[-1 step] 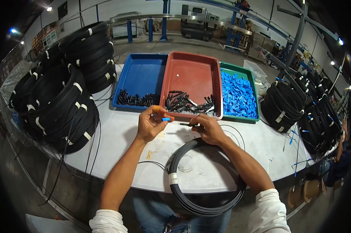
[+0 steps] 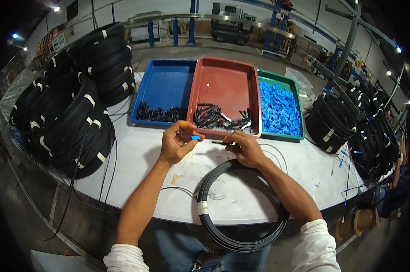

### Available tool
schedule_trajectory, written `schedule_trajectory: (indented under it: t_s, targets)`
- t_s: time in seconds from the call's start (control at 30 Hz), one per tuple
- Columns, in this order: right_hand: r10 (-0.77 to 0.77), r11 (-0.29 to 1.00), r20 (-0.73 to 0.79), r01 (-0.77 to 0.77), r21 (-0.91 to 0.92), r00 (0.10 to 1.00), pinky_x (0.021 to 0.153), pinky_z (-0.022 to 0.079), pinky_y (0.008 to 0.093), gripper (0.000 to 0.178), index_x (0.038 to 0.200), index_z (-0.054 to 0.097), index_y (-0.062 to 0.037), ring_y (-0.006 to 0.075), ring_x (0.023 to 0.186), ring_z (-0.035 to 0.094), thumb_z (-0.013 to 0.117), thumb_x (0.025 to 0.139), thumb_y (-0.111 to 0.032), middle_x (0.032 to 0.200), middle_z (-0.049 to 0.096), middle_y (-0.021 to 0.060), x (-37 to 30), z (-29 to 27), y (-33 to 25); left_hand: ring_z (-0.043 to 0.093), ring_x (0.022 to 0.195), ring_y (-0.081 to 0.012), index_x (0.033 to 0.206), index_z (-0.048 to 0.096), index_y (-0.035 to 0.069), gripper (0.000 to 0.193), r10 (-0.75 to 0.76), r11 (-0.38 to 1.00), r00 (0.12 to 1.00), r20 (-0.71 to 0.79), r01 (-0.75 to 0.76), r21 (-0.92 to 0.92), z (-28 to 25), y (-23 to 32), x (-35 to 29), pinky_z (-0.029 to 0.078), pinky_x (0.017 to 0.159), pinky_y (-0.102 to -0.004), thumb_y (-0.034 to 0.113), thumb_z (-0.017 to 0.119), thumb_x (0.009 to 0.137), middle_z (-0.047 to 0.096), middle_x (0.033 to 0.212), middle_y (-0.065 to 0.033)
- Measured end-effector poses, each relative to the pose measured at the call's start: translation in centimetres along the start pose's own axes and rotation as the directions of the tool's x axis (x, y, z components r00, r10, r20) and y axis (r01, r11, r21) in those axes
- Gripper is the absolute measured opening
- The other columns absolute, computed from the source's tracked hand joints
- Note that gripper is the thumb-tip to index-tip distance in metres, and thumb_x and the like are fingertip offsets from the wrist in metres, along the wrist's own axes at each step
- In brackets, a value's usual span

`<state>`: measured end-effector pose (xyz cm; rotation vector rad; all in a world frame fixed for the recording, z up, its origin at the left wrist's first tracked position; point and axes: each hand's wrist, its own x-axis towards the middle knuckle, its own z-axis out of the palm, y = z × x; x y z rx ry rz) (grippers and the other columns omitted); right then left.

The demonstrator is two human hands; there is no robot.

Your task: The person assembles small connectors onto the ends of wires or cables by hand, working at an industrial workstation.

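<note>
My left hand [image 2: 174, 145] pinches a small blue plastic cable connector [image 2: 195, 137] between thumb and fingers. Something orange wraps one finger of that hand. Facing it, my right hand [image 2: 245, 148] grips a thin black cable end [image 2: 219, 143] that points toward the blue piece; a gap separates the two. A coil of black cable [image 2: 241, 245] with a white label band lies below my right hand, partly on the table and overhanging its front edge. My right forearm covers part of the coil. One loose strand runs left from it.
Behind my hands stand a blue tray [image 2: 168, 86] and a red tray [image 2: 227, 86], both with black connector parts, and a green tray [image 2: 297, 97] of blue pieces [image 2: 277, 111]. Stacked black cable coils [image 2: 71, 129] rise at left, more coils [image 2: 330, 121] at right. The white table [image 2: 304, 181] curves toward me.
</note>
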<state>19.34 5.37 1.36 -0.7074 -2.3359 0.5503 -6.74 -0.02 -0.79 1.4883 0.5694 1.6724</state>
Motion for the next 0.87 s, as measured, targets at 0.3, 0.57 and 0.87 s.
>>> schedule_trajectory:
  t_s: [0.3,0.57,0.87]
  targets:
    - [-0.014,0.998,0.056,0.010,0.061,0.998,0.074,0.049,0.0381,0.034,0.117,0.062,-0.0074,0.0272,0.087,0.061,0.064,0.086,0.005,0.099,0.059,0.0100,-0.2,-1.1,-1.5,0.066,0.088,-0.0106,0.121,0.060,0.002,0.049,-0.013,0.981,0.999,-0.044,0.021,0.195,0.5,-2.1,0.1,0.055,0.080,-0.0240,0.001,0.083,0.078,0.070,0.094,-0.0054]
    - [-0.108,0.993,0.061,0.105,0.051,0.992,0.071,0.046,0.0413,0.041,0.122,0.061,-0.0131,0.0322,0.082,0.056,0.058,0.086,0.007,0.095,0.053,0.0113,-0.4,-0.7,-2.0,0.071,0.095,-0.0212,0.131,0.046,0.004,0.060,-0.241,0.970,0.959,-0.146,0.240,-0.022,2.9,-1.7,-0.5,0.061,0.086,-0.0325,-0.005,0.077,0.081,0.068,0.098,-0.0105]
    - [-0.029,0.999,0.126,0.031,-0.010,0.992,0.072,0.047,0.0445,0.047,0.125,0.061,-0.0193,0.0321,0.083,0.056,0.057,0.086,0.007,0.094,0.050,0.0112,-0.4,-0.8,-2.4,0.069,0.105,-0.0270,0.139,0.039,0.011,0.067,-0.370,0.895,0.925,-0.089,0.329,-0.302,4.1,-1.8,-1.3,0.064,0.087,-0.0430,-0.002,0.074,0.084,0.061,0.104,-0.0067]
